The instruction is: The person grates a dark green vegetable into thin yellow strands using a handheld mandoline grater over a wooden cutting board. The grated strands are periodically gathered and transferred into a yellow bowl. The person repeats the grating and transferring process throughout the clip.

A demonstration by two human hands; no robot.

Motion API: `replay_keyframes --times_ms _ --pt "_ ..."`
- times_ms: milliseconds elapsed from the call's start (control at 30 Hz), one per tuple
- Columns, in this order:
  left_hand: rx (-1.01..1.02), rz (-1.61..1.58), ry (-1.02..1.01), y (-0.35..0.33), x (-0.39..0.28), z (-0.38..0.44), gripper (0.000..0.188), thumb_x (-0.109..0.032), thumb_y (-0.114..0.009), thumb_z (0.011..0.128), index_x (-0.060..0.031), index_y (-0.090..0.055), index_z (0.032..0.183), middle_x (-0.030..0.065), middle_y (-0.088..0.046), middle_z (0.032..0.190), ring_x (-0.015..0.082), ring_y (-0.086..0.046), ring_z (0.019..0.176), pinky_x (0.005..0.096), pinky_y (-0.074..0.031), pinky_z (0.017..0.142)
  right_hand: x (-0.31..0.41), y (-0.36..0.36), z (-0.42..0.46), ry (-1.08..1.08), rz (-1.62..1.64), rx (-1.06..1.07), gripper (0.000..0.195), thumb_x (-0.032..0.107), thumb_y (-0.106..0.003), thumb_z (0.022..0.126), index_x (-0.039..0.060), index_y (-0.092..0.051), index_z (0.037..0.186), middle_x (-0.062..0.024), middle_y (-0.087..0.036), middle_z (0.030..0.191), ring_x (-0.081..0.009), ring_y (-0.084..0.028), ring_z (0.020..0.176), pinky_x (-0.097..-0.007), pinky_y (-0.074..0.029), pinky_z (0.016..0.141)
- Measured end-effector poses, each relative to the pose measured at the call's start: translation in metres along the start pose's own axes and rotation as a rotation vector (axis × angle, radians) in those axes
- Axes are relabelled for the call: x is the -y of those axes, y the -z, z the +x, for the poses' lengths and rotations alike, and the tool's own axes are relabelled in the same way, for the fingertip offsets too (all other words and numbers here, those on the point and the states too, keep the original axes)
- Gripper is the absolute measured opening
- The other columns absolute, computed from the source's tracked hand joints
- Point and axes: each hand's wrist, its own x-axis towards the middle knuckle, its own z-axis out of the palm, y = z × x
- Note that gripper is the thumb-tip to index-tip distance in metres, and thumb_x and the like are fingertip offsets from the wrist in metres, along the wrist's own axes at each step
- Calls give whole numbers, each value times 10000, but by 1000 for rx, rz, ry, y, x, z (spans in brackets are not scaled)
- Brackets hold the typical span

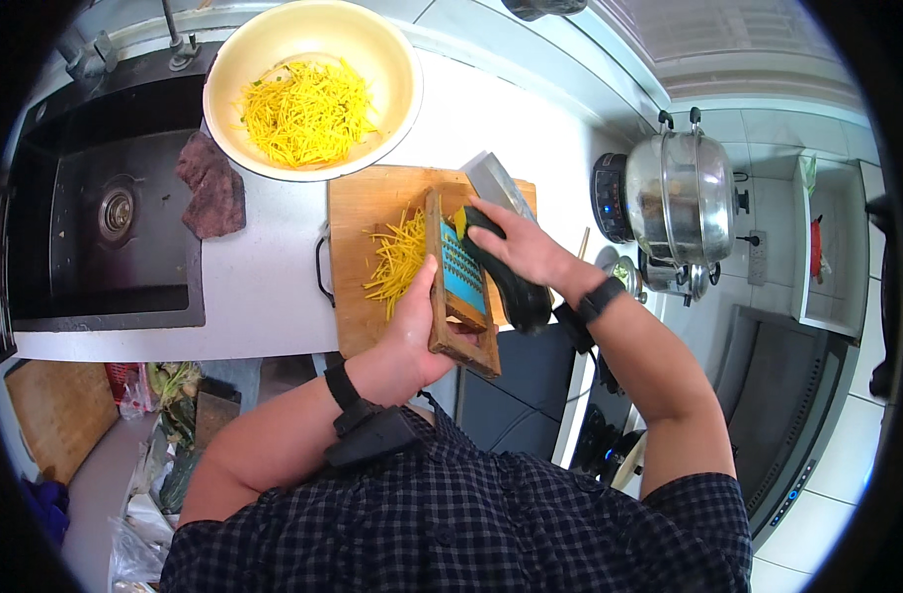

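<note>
My left hand (418,337) grips the lower end of a wooden-framed grater (462,270) with a blue toothed plate, tilted over a wooden cutting board (351,259). In my right hand (518,248) is a long dark-green squash (522,293), its cut yellow end against the upper part of the plate. Yellow shreds (396,259) lie heaped on the board, left of the grater. Behind the grater a cleaver blade (500,185) rests on the board, partly hidden by my right hand. Beyond the board, a cream enamel basin (225,111) holds more yellow shreds.
A black sink (125,215) is at the left, with a brown cloth (211,185) over its edge. To the right, a glass-lidded steamer pot (681,200) stands beside a small bowl (622,274) with chopped greens. Vegetables and bags (170,415) lie at the lower left.
</note>
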Motion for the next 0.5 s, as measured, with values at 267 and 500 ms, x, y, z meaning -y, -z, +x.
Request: replay_keyframes --times_ms 267,500 --pt "85 -39 0 -3 -1 3 626 -611 -313 1061 -162 -457 1473 153 -563 1378 321 -546 1262 570 -433 1081 66 19 -84 172 -23 122 620 364 -549 1041 38 -369 1536 -243 -480 1488 -390 -494 1365 -412 -403 1150" --pt "-16 5 -12 10 2 -1 597 -573 -384 1063 -132 -435 1464 145 -547 1372 314 -569 1237 557 -456 1076 24 -9 8 47 -78 -3 576 352 -545 1019 0 -457 1466 -273 -583 1366 -399 -541 1302 -410 -426 1107"
